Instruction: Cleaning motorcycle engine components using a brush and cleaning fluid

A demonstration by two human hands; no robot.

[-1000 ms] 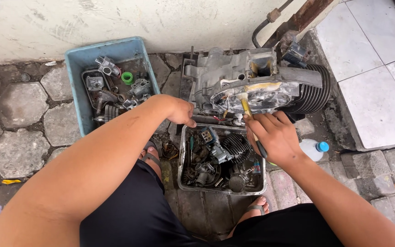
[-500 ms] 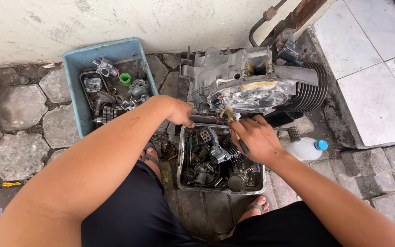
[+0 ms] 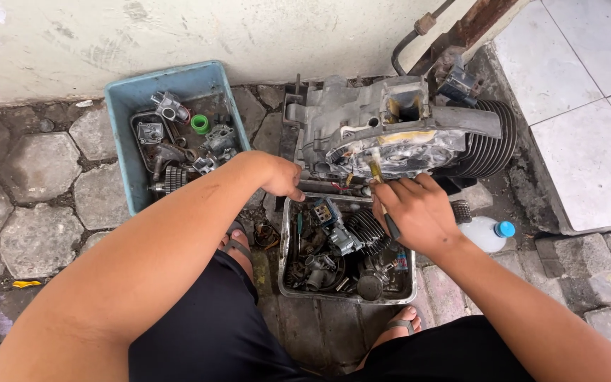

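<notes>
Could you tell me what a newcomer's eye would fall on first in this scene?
Probably the grimy engine block with cooling fins, set against the wall at centre. The right hand works a brush on its face while the left hand steadies it. Below sits a metal tray of parts; left, a blue bin.

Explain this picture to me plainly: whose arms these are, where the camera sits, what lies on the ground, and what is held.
The camera sits on a person's head and looks down, so both arms are the person's own. The right hand grips a brush, its bristles against a grey engine block with cooling fins. The left hand rests on the block's near edge. On the stone paving lie a metal tray and a blue plastic tub, both full of greasy engine parts, plus a clear bottle with a blue cap.
</notes>
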